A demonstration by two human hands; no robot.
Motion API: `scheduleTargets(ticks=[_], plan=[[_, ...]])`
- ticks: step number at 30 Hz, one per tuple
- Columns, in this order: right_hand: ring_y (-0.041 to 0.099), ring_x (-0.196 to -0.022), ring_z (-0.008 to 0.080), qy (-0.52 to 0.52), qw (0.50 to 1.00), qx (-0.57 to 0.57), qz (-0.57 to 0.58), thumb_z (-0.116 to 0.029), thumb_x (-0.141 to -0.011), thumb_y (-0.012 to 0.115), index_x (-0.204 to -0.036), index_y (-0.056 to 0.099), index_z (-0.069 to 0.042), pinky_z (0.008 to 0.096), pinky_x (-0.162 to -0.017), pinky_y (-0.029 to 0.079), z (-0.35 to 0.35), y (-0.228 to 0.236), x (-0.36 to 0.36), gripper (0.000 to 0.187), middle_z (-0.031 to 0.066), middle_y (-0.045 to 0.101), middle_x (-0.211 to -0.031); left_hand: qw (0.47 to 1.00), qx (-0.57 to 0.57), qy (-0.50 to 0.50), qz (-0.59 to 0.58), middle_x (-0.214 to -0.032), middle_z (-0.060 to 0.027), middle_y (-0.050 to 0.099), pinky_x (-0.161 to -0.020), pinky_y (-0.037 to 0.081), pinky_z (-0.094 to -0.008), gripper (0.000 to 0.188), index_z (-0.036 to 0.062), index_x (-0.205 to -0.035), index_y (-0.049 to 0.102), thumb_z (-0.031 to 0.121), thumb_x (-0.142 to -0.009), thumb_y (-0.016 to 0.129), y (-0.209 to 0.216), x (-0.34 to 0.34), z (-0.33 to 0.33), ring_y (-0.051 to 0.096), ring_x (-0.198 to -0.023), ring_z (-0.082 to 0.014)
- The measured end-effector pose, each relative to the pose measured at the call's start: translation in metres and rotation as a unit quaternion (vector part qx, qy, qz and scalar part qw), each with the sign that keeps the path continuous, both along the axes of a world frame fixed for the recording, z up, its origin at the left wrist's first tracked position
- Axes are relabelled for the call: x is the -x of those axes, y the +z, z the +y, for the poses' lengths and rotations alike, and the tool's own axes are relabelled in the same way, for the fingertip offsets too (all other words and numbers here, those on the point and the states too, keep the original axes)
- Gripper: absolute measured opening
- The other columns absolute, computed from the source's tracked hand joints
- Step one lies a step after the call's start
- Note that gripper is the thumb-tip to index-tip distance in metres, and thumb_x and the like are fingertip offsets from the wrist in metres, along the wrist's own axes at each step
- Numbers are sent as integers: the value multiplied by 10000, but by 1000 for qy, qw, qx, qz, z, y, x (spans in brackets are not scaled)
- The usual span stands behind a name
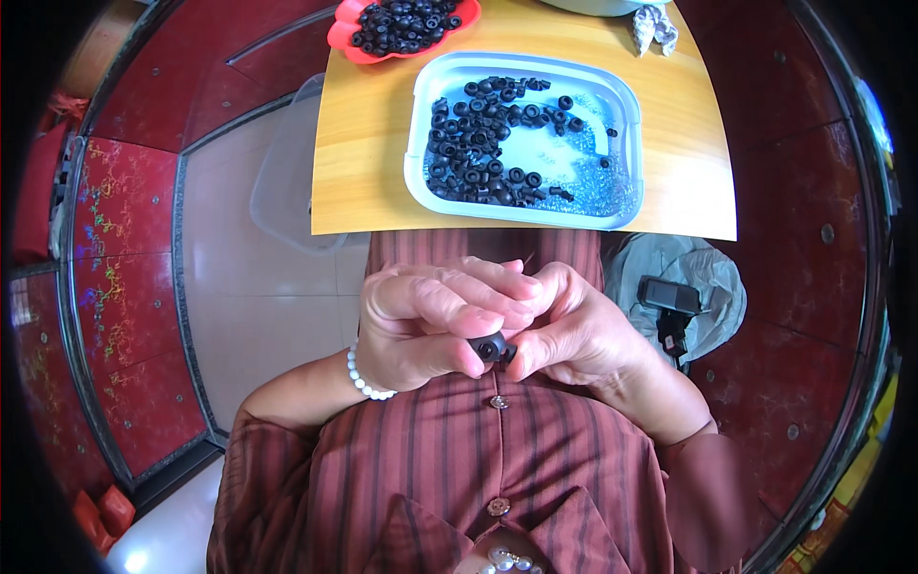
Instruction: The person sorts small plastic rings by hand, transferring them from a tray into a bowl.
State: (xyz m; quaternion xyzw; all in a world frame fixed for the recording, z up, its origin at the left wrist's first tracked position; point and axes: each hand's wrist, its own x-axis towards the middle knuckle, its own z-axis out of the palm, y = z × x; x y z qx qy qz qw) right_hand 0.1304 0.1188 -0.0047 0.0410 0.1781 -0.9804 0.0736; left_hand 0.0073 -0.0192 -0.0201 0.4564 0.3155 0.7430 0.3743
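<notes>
Close in front of my striped shirt, both hands meet over a small black rounded part [488, 348] with a hole in its face. My left hand [430, 316], with a white bead bracelet at the wrist, pinches it between thumb and fingers. In my right hand [564, 330], thumb and forefinger close on a smaller black piece [510, 353] that touches the side of the rounded one. Its far end is hidden by the fingers. Beyond the hands, a white plastic tray [417, 143] on the table holds many loose black parts [478, 129].
The wooden table [368, 153] has its near edge just past my hands. A red dish [342, 40] heaped with round black parts stands at its far left, and a crumpled cloth [654, 31] lies far right. Right of my lap, a dark device [669, 295] rests on a plastic bag [722, 287].
</notes>
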Motion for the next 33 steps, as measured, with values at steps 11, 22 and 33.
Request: scheduleTargets(ticks=[11, 22, 33], plan=[[639, -932, 240, 13, 997, 75, 20, 34, -774, 679, -1052, 634, 34, 350, -883, 518, 1, -7, 0, 282, 136, 648, -1013, 985, 30, 49, 164, -989, -165, 670, -841, 517, -437, 341, 16, -1007, 651, 67, -696, 781, 27, 23, 10, 630, -988, -352], [623, -961, 218, 24, 999, 38, -23, -11, -797, 677, -1073, 617, 39, 335, -886, 510, -1, 0, 2, 287, 138, 641, -1014, 936, 135, 3, 326, -916, -157, 683, -806, 536, -400, 263, -1, -889, 686, 67, -660, 797, 65, 39, 14, 660, -912, -313], [645, -867, 194, 67, 995, 77, 17, 53, -776, 675, -1034, 631, 58, 285, -792, 542, 6, -10, -3, 262, 131, 654, -957, 940, 48, 95, 324, -883, -128, 684, -707, 567, -327, 204, 26, -844, 689, 119, -696, 795, 45, 15, 6, 679, -831, -267]])
